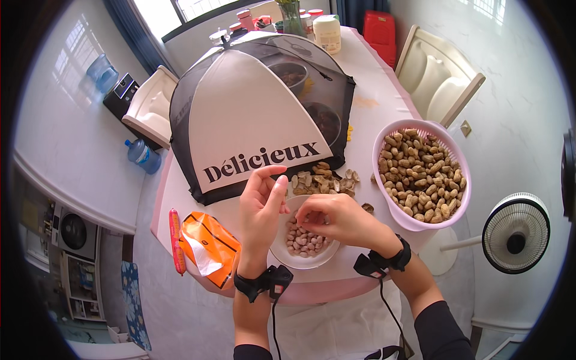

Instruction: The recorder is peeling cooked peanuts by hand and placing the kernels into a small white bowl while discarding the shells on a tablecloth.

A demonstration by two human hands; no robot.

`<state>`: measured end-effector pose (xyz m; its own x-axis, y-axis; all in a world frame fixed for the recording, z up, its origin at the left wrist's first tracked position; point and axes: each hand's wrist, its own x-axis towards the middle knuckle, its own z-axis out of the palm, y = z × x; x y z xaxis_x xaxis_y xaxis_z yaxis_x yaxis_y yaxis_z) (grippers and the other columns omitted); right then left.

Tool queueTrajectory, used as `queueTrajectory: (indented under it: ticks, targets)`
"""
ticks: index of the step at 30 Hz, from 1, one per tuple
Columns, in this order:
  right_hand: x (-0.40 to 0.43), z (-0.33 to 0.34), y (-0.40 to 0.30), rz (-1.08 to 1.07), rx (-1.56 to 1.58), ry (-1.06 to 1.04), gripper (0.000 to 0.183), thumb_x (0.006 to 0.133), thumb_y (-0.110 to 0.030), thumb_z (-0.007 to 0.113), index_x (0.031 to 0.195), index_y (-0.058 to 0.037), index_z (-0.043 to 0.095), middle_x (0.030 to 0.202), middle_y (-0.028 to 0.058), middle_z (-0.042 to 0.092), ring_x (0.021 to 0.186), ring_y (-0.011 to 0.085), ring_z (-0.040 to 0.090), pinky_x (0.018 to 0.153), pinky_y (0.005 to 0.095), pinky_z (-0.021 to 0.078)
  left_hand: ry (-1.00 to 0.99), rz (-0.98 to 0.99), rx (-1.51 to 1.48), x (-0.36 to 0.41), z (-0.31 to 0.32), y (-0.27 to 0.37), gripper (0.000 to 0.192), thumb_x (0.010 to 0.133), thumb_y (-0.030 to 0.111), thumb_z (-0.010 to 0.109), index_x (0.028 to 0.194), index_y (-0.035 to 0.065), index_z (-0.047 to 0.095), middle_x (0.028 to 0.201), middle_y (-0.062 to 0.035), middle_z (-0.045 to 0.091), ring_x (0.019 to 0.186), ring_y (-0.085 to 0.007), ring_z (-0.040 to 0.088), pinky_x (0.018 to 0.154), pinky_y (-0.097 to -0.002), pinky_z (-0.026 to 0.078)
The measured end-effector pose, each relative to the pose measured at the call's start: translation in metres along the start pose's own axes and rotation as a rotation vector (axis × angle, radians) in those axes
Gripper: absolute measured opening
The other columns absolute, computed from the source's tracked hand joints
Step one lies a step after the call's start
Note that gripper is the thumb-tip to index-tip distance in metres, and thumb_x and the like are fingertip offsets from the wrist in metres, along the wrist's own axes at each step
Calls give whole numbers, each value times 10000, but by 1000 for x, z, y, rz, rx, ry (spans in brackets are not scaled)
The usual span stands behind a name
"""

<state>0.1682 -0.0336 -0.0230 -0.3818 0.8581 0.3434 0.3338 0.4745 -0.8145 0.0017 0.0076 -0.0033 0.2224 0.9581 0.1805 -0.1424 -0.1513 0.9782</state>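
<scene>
A white bowl (301, 264) of shelled pinkish peanuts (306, 243) stands before me near the table's front edge. Over its left rim is my left hand (262, 202), thumb and index finger apart, with no object visible between them. My right hand (344, 218) hangs above the peanuts with its fingers curled down; whether something small is pinched there is hidden. Just behind the bowl lies a heap of empty peanut shells (324, 182). To the right, a pink plastic basket (468, 189) is filled with unshelled peanuts (423, 175).
A mesh food cover (256, 117) bearing writing takes up the table's middle, with dishes beneath it. At left lie an orange tissue pack (213, 243) and a red-wrapped sausage (177, 240). A fan (515, 238) stands at right. Jars (327, 33) line the far end.
</scene>
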Motion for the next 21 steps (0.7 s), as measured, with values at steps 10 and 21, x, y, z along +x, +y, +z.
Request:
queueTrajectory:
  ticks: [10, 21]
  targets:
    - [4, 7, 12, 82, -186, -32, 157, 730, -62, 675, 860, -25, 594, 798, 81, 598, 734, 173, 625, 654, 294, 506, 8, 19, 20, -1, 0, 0, 154, 913, 122, 559, 997, -2, 594, 642, 50, 450, 539, -7, 415, 504, -185, 408]
    - [5, -7, -1, 118, 26, -28, 117, 772, -48, 680, 881, -18, 652, 853, 79, 656, 765, 152, 647, 710, 264, 517, 12, 18, 37, 0, 1, 0, 142, 917, 123, 559, 968, -3, 599, 658, 38, 497, 538, -11, 426, 502, -182, 405]
